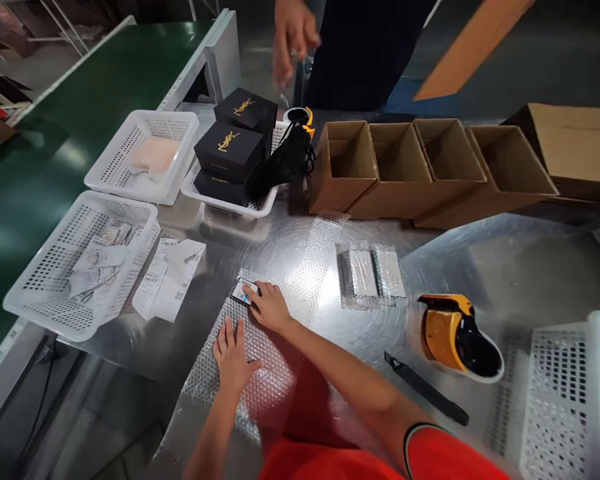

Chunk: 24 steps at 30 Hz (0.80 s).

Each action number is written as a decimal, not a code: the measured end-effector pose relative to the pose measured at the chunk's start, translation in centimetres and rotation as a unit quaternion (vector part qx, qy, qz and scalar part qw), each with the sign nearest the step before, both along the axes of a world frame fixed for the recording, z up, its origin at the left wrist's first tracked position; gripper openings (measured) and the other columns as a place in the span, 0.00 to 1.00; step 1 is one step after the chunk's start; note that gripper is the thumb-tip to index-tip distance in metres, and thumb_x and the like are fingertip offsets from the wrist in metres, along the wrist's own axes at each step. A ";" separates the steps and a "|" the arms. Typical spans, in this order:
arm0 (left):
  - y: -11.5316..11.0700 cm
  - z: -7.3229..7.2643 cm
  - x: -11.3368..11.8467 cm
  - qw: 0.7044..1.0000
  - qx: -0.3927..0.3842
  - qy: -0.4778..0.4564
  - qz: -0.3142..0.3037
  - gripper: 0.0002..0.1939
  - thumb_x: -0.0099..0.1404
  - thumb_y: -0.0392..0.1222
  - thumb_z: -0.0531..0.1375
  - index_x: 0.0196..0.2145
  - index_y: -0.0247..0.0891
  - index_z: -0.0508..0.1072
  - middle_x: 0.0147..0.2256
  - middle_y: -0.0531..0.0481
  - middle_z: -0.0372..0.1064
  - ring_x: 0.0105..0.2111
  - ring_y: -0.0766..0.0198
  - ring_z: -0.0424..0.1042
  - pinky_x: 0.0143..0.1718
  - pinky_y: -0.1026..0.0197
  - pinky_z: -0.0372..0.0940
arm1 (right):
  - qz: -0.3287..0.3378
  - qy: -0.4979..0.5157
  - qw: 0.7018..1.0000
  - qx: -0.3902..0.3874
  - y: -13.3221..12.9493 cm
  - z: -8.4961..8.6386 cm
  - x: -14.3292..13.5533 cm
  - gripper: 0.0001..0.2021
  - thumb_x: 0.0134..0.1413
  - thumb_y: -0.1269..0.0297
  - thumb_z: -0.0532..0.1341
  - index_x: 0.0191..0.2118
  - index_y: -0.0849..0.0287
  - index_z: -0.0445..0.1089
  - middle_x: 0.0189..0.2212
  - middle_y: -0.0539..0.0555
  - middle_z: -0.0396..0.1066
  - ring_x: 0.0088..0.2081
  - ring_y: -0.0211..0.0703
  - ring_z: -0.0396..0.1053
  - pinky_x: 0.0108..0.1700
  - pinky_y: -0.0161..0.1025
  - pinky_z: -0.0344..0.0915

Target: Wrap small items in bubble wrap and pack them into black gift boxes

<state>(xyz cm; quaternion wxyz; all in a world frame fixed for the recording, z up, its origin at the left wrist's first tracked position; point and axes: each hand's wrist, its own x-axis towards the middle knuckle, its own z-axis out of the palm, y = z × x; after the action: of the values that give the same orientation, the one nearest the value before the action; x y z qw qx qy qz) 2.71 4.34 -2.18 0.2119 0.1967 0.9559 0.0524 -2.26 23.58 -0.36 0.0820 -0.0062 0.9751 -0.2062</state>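
A sheet of bubble wrap (270, 390) lies spread on the metal table in front of me. My left hand (233, 357) rests flat on it, fingers spread and holding nothing. On the wrap's far part is a small flat dark-edged box (244, 291) with a white label. My right hand (270, 305) holds it at its right end, the thumb over the label; part of the box is hidden under the fingers. To the right of that hand, two bubble-wrapped small packs (363, 273) lie side by side.
Left are white baskets (125, 323) and loose paper slips (173, 280). Black boxes (230, 150) fill a basket at the back, beside open cartons (340, 197). A tape dispenser (443, 337) and black cutter (425, 387) lie right. Another person's hand (293, 37) hovers across the table.
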 end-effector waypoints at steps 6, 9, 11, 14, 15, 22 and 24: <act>-0.2 -0.2 0.0 1.000 -0.011 0.015 -0.005 0.48 0.63 0.58 0.61 0.72 0.45 0.43 0.73 0.37 0.35 0.70 0.39 0.41 0.62 0.34 0.50 | 0.019 0.004 0.999 0.032 0.1 -0.2 -0.1 0.30 0.63 0.61 0.58 0.69 0.54 0.55 0.62 0.67 0.60 0.57 0.60 0.60 0.54 0.52 0.57; 0.0 0.0 -0.2 1.000 -0.028 0.007 -0.003 0.47 0.62 0.56 0.62 0.72 0.44 0.45 0.73 0.37 0.35 0.71 0.39 0.40 0.63 0.35 0.50 | 0.025 0.016 0.999 0.043 0.2 -0.2 0.0 0.30 0.64 0.61 0.57 0.69 0.55 0.54 0.62 0.68 0.60 0.58 0.60 0.59 0.54 0.52 0.57; 0.1 0.2 -0.3 0.999 -0.034 0.004 -0.003 0.48 0.61 0.54 0.63 0.72 0.44 0.46 0.73 0.36 0.35 0.71 0.39 0.40 0.63 0.36 0.50 | 0.029 0.016 0.999 0.043 0.2 -0.1 0.1 0.30 0.64 0.61 0.57 0.70 0.55 0.54 0.62 0.69 0.60 0.58 0.61 0.59 0.55 0.52 0.57; 0.2 0.4 -0.4 0.999 -0.040 0.001 -0.004 0.49 0.60 0.53 0.65 0.72 0.44 0.46 0.73 0.36 0.34 0.70 0.39 0.41 0.63 0.36 0.51 | 0.032 0.008 0.999 0.036 0.1 0.1 0.2 0.30 0.65 0.60 0.57 0.70 0.55 0.54 0.62 0.69 0.60 0.57 0.60 0.60 0.55 0.52 0.57; 0.2 0.4 -0.4 0.999 -0.041 0.001 -0.003 0.49 0.60 0.53 0.64 0.72 0.44 0.46 0.73 0.36 0.34 0.70 0.39 0.41 0.63 0.36 0.51 | 0.032 0.006 0.999 0.035 0.0 0.1 0.2 0.30 0.65 0.60 0.57 0.70 0.55 0.54 0.61 0.68 0.60 0.57 0.60 0.60 0.55 0.52 0.57; 0.1 0.1 -0.3 0.999 -0.044 0.008 -0.005 0.47 0.62 0.55 0.63 0.71 0.43 0.46 0.73 0.36 0.34 0.70 0.39 0.42 0.63 0.37 0.52 | 0.030 0.004 0.999 0.035 -0.3 0.2 0.2 0.29 0.65 0.60 0.56 0.69 0.55 0.54 0.61 0.68 0.60 0.57 0.59 0.60 0.55 0.51 0.56; 0.1 0.2 -0.3 0.999 -0.048 0.007 -0.002 0.48 0.61 0.55 0.64 0.71 0.43 0.46 0.73 0.36 0.35 0.70 0.39 0.42 0.62 0.36 0.52 | 0.032 0.006 0.999 0.039 -0.3 0.1 0.2 0.29 0.65 0.60 0.56 0.69 0.55 0.54 0.61 0.68 0.60 0.57 0.60 0.59 0.54 0.51 0.56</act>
<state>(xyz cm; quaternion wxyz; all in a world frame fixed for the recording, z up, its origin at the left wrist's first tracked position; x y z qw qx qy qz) 2.38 4.47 -2.02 0.2146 0.1882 0.9584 0.0046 -2.05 23.28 -0.26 0.0828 -0.0350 0.9822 -0.1651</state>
